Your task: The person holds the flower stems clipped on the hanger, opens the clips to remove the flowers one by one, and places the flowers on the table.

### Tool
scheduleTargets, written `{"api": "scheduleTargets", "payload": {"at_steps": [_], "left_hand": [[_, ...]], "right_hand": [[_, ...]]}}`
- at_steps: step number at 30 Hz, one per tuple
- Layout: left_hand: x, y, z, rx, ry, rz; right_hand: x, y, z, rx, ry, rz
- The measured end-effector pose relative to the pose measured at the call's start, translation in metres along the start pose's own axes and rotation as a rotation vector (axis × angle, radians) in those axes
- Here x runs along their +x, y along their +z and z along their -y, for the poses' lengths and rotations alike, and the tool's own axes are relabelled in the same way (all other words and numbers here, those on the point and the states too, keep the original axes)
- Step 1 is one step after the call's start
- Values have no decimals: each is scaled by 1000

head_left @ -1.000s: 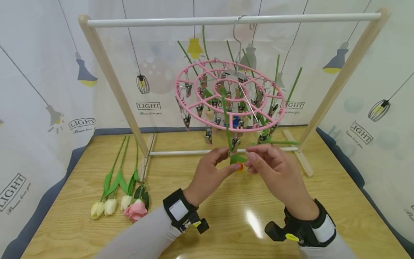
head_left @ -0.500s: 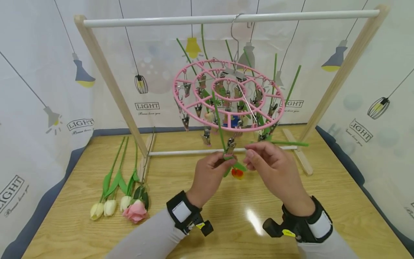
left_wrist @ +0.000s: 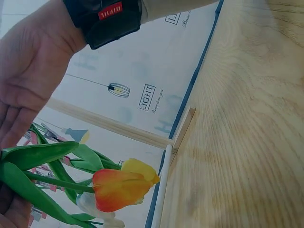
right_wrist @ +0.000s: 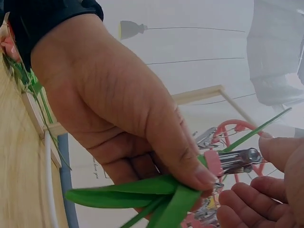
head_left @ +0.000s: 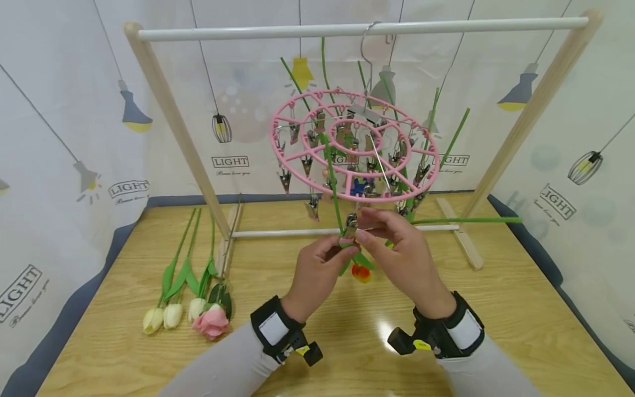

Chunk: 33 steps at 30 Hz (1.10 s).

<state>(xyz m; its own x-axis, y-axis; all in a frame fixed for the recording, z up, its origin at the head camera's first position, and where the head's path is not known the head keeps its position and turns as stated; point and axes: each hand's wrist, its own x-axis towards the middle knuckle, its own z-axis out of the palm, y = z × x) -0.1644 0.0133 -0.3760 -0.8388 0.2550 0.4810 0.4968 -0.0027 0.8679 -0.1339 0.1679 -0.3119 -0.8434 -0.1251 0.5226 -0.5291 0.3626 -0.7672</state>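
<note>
My left hand (head_left: 315,270) pinches an orange-and-yellow tulip (head_left: 361,273) by its green stem and leaves, just under a metal clip (head_left: 351,225) of the round pink hanger (head_left: 397,197). The bloom points down and the stem rises past the ring. In the right wrist view the clip (right_wrist: 237,160) has its pink-tipped end right at the left fingertips. My right hand (head_left: 407,259) is beside this clip, thumb and fingers on either side of its handle end with a gap between them. The left wrist view shows the tulip (left_wrist: 116,190) close up.
The hanger hooks onto the white top bar (head_left: 248,31) of a wooden stand, with several stems and clips on it. A horizontal stem (head_left: 471,220) sticks out to the right. On the table's left lie white tulips (head_left: 172,316) and a pink rose (head_left: 211,321).
The right hand has moved left and up to the clip. The tulip has come down a little, its bloom now showing below the left hand. The horizontal stem reaches further right.
</note>
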Motion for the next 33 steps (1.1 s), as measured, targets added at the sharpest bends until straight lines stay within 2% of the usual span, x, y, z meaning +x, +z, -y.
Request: {"api": "scheduleTargets", "payload": {"at_steps": [4, 8, 11, 15, 19, 26, 33], "left_hand": [[-1, 0, 10, -7, 4, -3], [-2, -1, 25, -12, 3, -2], [-2, -1, 31, -23, 6, -6], [-3, -2, 33, -52, 2, -22], [-4, -2, 33, -89, -18, -43], [-5, -6, 5, -159, -81, -67], [-4, -6, 9, -176, -49, -56]], "right_hand": [[4, 6, -8, 57, 77, 9], [9, 13, -28, 139, 140, 22], [12, 18, -39, 200, 150, 34], [15, 23, -42, 271, 133, 30], [15, 24, -41, 304, 126, 25], [15, 26, -41, 351, 133, 5], [15, 28, -43, 440, 109, 4]]}}
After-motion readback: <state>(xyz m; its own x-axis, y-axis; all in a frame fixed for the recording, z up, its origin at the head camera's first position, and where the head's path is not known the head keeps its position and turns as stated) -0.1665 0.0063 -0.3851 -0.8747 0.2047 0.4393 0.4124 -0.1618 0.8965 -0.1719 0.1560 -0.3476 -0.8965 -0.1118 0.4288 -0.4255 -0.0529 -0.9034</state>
